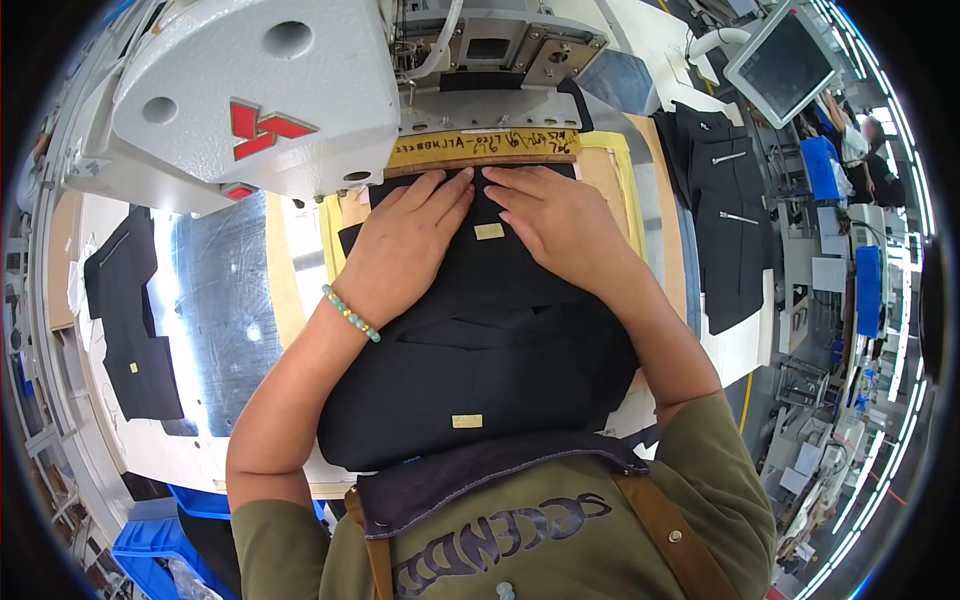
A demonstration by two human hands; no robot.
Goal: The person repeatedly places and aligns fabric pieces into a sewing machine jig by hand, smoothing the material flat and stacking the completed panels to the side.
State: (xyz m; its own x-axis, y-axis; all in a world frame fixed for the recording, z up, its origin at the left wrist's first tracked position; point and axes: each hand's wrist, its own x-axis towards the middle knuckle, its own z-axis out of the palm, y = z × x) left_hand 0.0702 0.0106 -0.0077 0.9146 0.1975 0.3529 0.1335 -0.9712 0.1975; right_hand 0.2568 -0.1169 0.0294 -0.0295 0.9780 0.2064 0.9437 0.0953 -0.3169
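Observation:
My left hand [405,240], with a beaded bracelet [350,313] on its wrist, lies flat on a black fabric piece [485,270], fingers stretched toward its far end. Beside it my right hand [560,222] also rests flat on the cloth, fingers extended. Both sets of fingertips reach close to a yellow strip with handwriting [480,147] under the machine. Between the hands, a small yellow sticker [489,232] shows on the fabric. Nearer my body, more black fabric [470,375] is bunched over the table edge, with another yellow sticker [467,421] on it.
A white sewing machine head [250,80] overhangs the upper left. Black pieces with zippers [730,240] lie at the right; another black piece [130,320] lies left. A monitor [783,65] stands upper right, a blue crate [160,545] lower left. Another person [878,170] is far right.

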